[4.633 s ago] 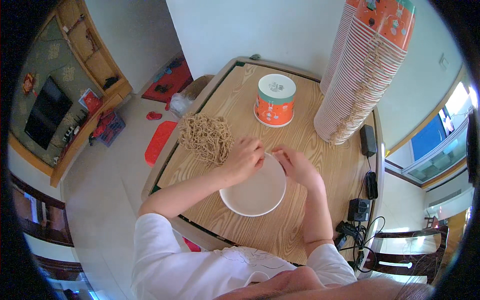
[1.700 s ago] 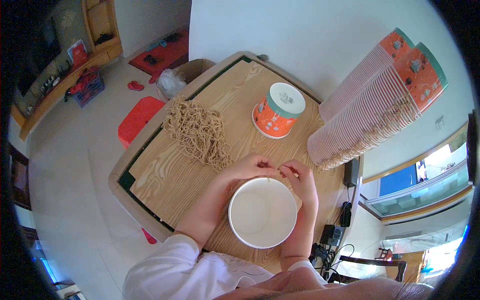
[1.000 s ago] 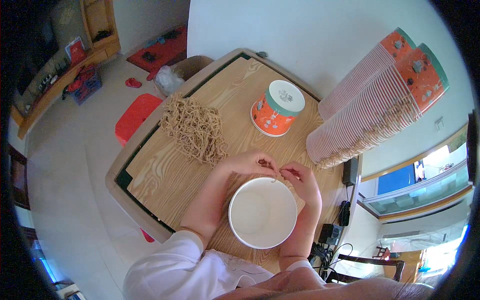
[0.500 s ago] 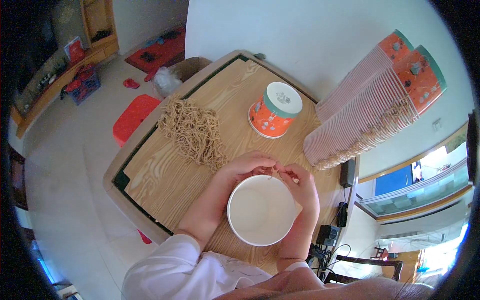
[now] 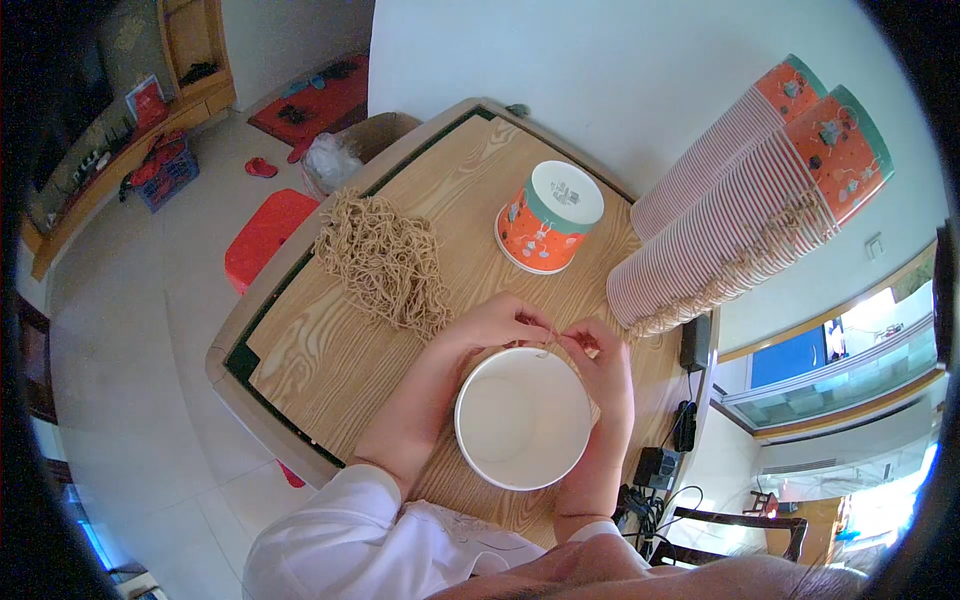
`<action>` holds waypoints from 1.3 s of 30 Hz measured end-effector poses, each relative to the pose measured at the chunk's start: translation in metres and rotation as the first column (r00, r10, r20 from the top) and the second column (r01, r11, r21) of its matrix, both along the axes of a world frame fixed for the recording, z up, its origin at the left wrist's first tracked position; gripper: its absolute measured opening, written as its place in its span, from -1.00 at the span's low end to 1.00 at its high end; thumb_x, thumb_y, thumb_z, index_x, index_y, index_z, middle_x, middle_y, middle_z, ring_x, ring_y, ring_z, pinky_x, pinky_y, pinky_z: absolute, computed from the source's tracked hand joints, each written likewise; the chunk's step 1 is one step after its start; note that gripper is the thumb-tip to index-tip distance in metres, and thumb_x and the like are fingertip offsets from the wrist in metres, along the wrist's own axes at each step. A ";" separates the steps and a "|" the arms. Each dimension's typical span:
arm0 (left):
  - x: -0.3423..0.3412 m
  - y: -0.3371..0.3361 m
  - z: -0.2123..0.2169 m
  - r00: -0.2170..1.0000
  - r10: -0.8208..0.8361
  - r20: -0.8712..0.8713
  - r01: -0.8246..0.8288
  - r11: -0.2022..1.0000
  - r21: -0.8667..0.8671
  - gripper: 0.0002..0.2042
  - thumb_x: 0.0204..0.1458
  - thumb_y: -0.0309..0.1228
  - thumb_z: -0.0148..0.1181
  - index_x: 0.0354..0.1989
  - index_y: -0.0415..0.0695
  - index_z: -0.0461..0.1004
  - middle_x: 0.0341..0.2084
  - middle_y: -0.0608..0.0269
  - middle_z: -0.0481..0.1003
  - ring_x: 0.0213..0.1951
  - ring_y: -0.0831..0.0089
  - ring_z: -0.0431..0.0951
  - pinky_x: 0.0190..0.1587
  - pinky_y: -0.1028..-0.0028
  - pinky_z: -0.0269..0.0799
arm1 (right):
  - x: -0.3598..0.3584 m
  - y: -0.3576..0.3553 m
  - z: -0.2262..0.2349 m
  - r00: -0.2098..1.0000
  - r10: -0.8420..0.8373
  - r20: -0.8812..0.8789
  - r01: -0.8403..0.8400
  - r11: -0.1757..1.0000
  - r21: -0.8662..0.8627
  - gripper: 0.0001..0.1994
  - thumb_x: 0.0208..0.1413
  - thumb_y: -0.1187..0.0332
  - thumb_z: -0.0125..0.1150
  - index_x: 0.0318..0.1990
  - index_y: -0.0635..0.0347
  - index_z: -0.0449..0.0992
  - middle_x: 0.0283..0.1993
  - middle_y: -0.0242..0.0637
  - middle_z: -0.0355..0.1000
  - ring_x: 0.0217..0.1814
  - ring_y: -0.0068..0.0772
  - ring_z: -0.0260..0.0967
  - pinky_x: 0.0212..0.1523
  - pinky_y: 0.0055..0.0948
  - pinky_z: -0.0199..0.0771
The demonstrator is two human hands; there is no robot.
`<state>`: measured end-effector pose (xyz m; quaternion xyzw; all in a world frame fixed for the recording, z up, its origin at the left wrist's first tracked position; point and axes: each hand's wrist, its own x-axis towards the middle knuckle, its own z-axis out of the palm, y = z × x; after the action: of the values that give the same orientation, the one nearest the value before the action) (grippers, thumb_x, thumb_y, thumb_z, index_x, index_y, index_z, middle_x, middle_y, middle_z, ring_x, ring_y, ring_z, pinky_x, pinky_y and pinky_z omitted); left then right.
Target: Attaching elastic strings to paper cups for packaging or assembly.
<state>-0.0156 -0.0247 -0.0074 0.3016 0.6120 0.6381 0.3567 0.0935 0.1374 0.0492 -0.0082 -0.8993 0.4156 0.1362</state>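
A white-lined paper bucket stands in front of me on the table, its mouth facing up and nothing inside. At its far rim, my left hand and my right hand meet with fingers pinched. Between the fingertips runs a thin tan string, only a short bit of which shows. My forearms pass on either side of the bucket. Left of my left hand lies a loose tangled heap of similar tan string. Beyond my hands, an orange and green paper bucket rests upside down.
Two long nested stacks of paper buckets, a near one and a far one, lean at the right; tan tufts run along the near stack. Black power adapters and cables line the table's right edge. A red stool stands beyond the left edge.
Both hands have shifted slightly at the bucket's far rim, and the fingertips sit a little farther apart with the string between them. The bucket has hardly moved.
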 end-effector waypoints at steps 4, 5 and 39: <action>0.001 0.000 0.001 1.000 0.008 0.014 -0.008 1.000 0.009 -0.79 -0.05 -0.36 0.25 -0.29 -0.21 0.54 -0.55 0.38 0.50 -0.50 0.66 0.44 -0.45 0.59 0.36 | -0.002 -0.002 0.000 1.000 0.026 0.017 -0.027 1.000 0.005 -0.91 0.01 0.48 0.24 -0.34 0.26 0.50 -0.41 -0.27 0.45 -0.40 -0.48 0.41 -0.35 -0.49 0.41; 0.001 -0.001 0.001 1.000 0.009 0.014 -0.009 1.000 0.008 -0.79 -0.05 -0.36 0.25 -0.29 -0.21 0.54 -0.55 0.38 0.50 -0.50 0.66 0.44 -0.45 0.59 0.36 | -0.002 -0.004 0.003 0.999 -0.001 0.034 0.001 1.000 -0.020 -0.91 0.02 0.49 0.22 -0.31 0.27 0.49 -0.39 -0.28 0.46 -0.36 -0.49 0.42 -0.31 -0.49 0.42; 0.003 -0.026 0.016 0.951 0.094 -0.295 -0.083 0.995 0.049 -0.74 -0.04 -0.36 0.23 -0.20 -0.21 0.42 -0.47 0.19 0.53 -0.37 0.46 0.54 -0.30 0.45 0.44 | -0.008 0.001 -0.019 0.956 0.216 0.199 -0.088 0.858 -0.506 -0.78 0.03 0.61 0.18 -0.22 0.19 0.30 -0.40 -0.42 0.38 -0.35 -0.61 0.35 -0.34 -0.61 0.39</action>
<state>-0.0124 -0.0507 0.0088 0.3727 0.6599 0.6118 0.2265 0.0855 0.1388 0.0298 -0.0230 -0.7713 0.6358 -0.0178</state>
